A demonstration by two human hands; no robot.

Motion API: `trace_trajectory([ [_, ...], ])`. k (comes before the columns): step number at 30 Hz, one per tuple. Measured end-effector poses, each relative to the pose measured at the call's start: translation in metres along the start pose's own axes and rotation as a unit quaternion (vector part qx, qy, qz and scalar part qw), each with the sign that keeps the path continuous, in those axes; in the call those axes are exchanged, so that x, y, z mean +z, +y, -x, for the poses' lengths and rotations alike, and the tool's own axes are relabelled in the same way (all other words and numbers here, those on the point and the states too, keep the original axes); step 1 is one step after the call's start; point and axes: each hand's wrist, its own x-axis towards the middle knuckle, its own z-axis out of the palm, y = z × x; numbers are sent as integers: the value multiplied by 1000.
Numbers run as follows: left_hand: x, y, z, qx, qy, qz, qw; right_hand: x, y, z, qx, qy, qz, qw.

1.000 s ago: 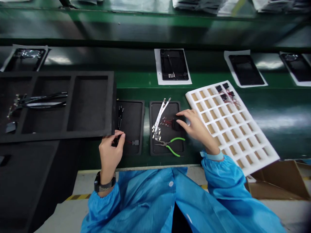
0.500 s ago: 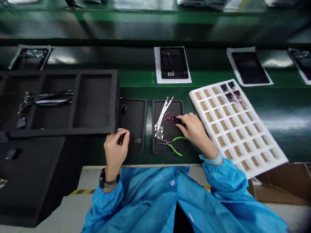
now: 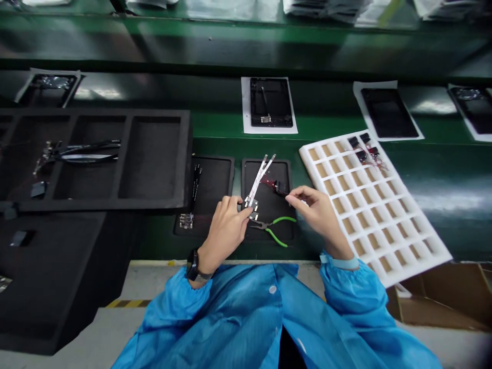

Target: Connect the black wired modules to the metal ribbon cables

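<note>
Both blue-sleeved arms reach forward; the left hand point(image 3: 226, 225), watch on its wrist, curls its fingers inward, while the right hand point(image 3: 317, 212) pinches thumb against forefinger.

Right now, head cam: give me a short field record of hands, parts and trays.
left hand: fingertips at the lower ends of the white flex strips, pinching at them
right hand: fingers pinched by the small black part with red wires; actual hold unclear
pliers: green handles, lying untouched on the right black tray
left black tray: holds a thin black strip and a small board
white foam grid: mostly vacant cells, a few black wired parts at its far corner
big black foam tray: cables in one compartment
</note>
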Motion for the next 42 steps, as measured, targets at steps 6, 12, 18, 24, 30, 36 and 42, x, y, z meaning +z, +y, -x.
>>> trace_trajectory([
  [6, 1, 3, -4, 24, -8, -52, 998, 6, -12, -1, 68, -128, -138, 980],
  [12, -4, -5, -16, 113, -42, -69, 990, 13, -16, -10, 86, -192, -143, 967],
  [18, -6, -11, -21, 141, -41, -78, 986, 7, -3, -17, 104, -175, -126, 971],
  [24, -1, -14, -20, 143, -25, -89, 985, -4, -4, -9, 92, -199, -104, 970],
  [30, -4, -9, -25, 126, -26, -70, 989, 4, -8, -9, 87, -210, -4, 974],
  [36, 0, -8, -30, 147, -75, -27, 986, 8, -3, -12, 82, -205, 18, 975],
  [42, 5, -7, -29, 148, -103, 18, 983, 4, -1, -10, 42, -218, 30, 974],
])
